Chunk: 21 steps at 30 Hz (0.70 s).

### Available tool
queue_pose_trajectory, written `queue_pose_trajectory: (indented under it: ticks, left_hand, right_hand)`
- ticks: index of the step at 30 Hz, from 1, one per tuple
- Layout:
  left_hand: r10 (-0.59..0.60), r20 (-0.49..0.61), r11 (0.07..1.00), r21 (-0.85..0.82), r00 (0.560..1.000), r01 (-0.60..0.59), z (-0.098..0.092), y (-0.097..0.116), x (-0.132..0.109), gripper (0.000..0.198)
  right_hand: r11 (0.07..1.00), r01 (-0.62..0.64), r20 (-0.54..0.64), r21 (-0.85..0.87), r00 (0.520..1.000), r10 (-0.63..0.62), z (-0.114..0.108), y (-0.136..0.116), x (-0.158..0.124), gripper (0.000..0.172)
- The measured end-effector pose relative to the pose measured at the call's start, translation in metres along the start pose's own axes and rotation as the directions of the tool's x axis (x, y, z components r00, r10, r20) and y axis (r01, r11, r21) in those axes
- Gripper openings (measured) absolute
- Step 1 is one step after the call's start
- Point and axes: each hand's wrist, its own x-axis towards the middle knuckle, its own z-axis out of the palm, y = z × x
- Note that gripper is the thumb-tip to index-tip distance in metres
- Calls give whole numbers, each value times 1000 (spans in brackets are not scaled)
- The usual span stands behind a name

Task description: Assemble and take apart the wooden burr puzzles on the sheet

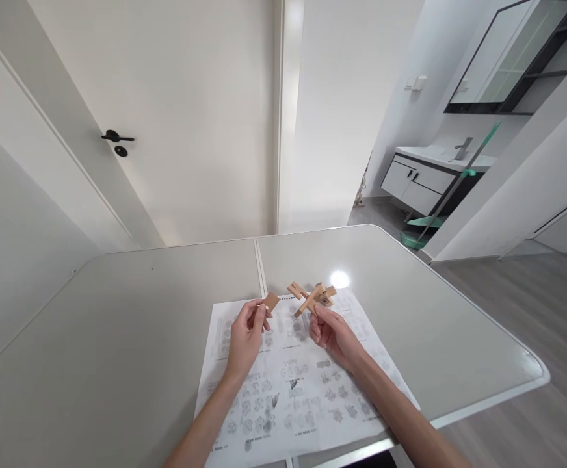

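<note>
My left hand (pixel 245 338) is closed in a pinch on a single small wooden piece (pixel 270 302), held just above a printed sheet (pixel 293 390). My right hand (pixel 329 333) grips a partly joined cluster of crossed wooden pieces (pixel 311 298), lifted a little over the sheet's far edge. The two hands are a short gap apart, and the loose piece points toward the cluster. The sheet shows rows of small grey diagrams and lies on a pale grey table (pixel 118 325).
The table's rounded right edge (pixel 532 364) drops to a wood floor. A closed white door with a black handle (pixel 116 138) stands behind the table. At the right, a green-handled mop (pixel 452 188) leans by a washbasin cabinet (pixel 424 179).
</note>
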Motion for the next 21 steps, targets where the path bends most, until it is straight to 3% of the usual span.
queue_pose_trajectory:
  ticks: [8,16,21]
  left_hand:
    - [96,-50,947,314,994,-76,-19,-11,7,31]
    - [209,-51,787,602,977,-137,-40,-19,19,26]
    - [241,-88,688,718,966,-106,-48,-29,26,26]
  right_hand:
    - [999,-5,19,-35,1000,5,-3,2,-1,38]
    - [998,7,65,-69,998,-3,-6,2,-2,38]
    - [997,10,87,-75,996,-3,-7,3,-1,38]
